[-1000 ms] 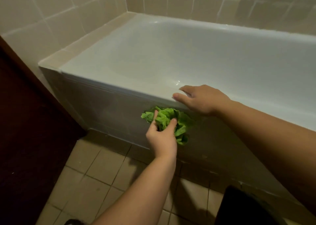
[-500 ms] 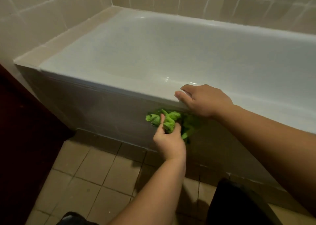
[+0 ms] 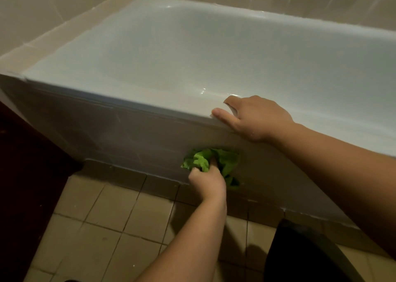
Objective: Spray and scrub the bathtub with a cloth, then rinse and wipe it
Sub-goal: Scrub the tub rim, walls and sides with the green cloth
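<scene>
Bathtub (image 3: 192,56) fills most of the head view, white and glossy, with its long near rim going from the left side down to the right. Small bright wet spots shine on the inner wall close to the near rim. Behind the tub and on its left end there are beige wall tiles (image 3: 32,13), and a narrow tiled ledge (image 3: 64,33) runs along the left end of the tub.

The right hand (image 3: 255,116) rests on the near rim. Its thumb lies flat along the outer edge of the rim, and the fingers bend over the rim toward the inside of the tub, so their tips are hidden. It grips the rim and holds nothing else.

The left hand (image 3: 206,179) is lower, in front of the grey front panel (image 3: 107,131) of the tub. Its fingers are curled around a crumpled green cloth (image 3: 225,161) and it presses the cloth against the panel, near the bottom of the panel and just below the right hand. Part of the cloth hangs out on the right side of the hand.

The floor (image 3: 96,217) has beige square tiles with dark joints. A dark object (image 3: 300,256) stands at the near right on the floor; what it is I cannot tell. A dark reddish-brown surface (image 3: 25,163) is at the left edge.
</scene>
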A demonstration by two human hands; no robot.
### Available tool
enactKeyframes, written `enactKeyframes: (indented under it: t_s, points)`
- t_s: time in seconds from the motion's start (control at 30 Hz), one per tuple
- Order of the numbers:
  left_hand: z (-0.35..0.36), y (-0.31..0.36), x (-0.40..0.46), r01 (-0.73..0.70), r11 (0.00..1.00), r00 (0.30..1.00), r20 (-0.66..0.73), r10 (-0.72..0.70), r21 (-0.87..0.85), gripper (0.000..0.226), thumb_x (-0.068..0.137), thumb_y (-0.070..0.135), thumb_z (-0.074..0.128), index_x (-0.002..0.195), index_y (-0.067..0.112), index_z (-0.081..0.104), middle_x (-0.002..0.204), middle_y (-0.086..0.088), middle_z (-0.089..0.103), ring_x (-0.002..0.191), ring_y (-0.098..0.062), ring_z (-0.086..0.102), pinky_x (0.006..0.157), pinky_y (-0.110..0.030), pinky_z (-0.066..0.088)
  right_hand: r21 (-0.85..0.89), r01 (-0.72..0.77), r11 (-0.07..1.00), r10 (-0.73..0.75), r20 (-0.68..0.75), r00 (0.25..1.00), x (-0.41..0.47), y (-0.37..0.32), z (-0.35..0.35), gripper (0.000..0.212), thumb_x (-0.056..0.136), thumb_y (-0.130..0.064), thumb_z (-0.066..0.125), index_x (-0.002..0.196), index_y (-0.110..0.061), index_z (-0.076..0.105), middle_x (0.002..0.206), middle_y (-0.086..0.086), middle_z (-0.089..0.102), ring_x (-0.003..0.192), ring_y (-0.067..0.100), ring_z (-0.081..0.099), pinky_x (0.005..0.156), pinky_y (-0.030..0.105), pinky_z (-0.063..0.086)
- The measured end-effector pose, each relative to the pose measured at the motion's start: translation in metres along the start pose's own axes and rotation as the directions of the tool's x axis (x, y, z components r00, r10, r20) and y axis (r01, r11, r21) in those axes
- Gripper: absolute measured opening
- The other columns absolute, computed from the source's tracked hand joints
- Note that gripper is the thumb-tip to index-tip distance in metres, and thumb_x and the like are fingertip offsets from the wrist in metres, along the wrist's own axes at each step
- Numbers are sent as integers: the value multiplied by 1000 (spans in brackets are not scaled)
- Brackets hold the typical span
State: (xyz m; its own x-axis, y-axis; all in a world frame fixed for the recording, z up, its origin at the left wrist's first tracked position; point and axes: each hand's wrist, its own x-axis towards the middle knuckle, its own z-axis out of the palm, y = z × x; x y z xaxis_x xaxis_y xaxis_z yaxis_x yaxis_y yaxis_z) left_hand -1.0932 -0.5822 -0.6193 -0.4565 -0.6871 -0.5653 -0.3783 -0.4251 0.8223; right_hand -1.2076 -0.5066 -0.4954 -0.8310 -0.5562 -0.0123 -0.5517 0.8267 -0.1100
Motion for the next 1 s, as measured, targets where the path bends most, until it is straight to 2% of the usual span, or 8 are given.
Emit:
enactKeyframes:
  t_s: [0.13, 0.23, 0.5, 0.67, 0.77, 0.83, 0.93, 1.0]
  points:
    - [-2, -4, 10, -123, 990, 992, -16, 122, -75, 45, 91, 12, 75, 133, 25, 69, 112, 5, 73, 100, -17, 69, 83, -33, 57, -15, 0, 1000, 0, -24, 1000, 1, 0, 2, 75, 88, -90, 13, 101, -28, 54, 87, -1, 61, 82, 25, 56, 66, 39, 46]
    - [-7, -14, 37, -112, 991, 989, -102, 104, -79, 46, 98, 10, 66, 143, 19, 60, 118, 3, 63, 107, -17, 61, 89, -27, 45, -19, -1, 1000, 0, -30, 1000, 2, 0, 3, 75, 88, -90, 13, 99, -28, 54, 89, -1, 61, 84, 27, 56, 65, 38, 43]
    - [12, -48, 39, 99, 994, 992, 70, -102, 36, 17, 97, 14, 70, 113, 14, 68, 96, 5, 65, 103, -26, 67, 80, -35, 52, -18, 21, 1000, -22, -42, 999, 6, -11, 3, 66, 92, -85, 16, 81, -26, 43, 77, -1, 55, 70, 19, 50, 57, 37, 34]
    - [-3, -51, 75, -38, 996, 999, -41, 35, -75, 45, 102, 7, 58, 145, 18, 55, 123, -2, 62, 113, -22, 61, 101, -37, 50, -4, 38, 999, -39, -56, 998, 7, -11, 4, 65, 94, -83, 18, 81, -25, 44, 77, 0, 56, 71, 20, 51, 57, 37, 33]
    - [-2, -58, 92, 163, 966, 983, -47, -176, -201, 23, 107, 10, 48, 127, 13, 59, 112, -8, 64, 110, -31, 63, 95, -41, 49, 2, 41, 999, -41, -64, 997, 8, -15, 4, 64, 95, -82, 18, 80, -25, 44, 76, 0, 56, 70, 20, 51, 56, 37, 32]
    - [4, -62, 87, 248, 938, 967, 2, -255, -242, 30, 111, 15, 37, 130, 7, 59, 106, -7, 63, 99, -25, 61, 92, -38, 46, 0, 41, 999, -41, -61, 997, 9, -17, 4, 64, 96, -81, 19, 80, -24, 44, 76, 0, 56, 69, 20, 52, 56, 37, 32]
    - [5, -70, 78, 254, 910, 967, 74, -244, -327, 31, 108, 19, 46, 130, 4, 64, 111, -11, 66, 89, -20, 61, 84, -33, 50, 13, 33, 999, -33, -63, 997, 9, -19, 4, 65, 94, -83, 19, 80, -24, 44, 76, 1, 57, 69, 22, 53, 58, 38, 36]
    - [-2, -71, 79, 192, 929, 981, 92, -172, -315, 27, 102, 18, 62, 124, 3, 65, 105, -10, 67, 78, -10, 56, 71, -17, 47, 19, 28, 999, -27, -70, 997, 9, -18, 4, 66, 94, -83, 19, 80, -24, 44, 76, 1, 57, 70, 23, 53, 58, 38, 36]
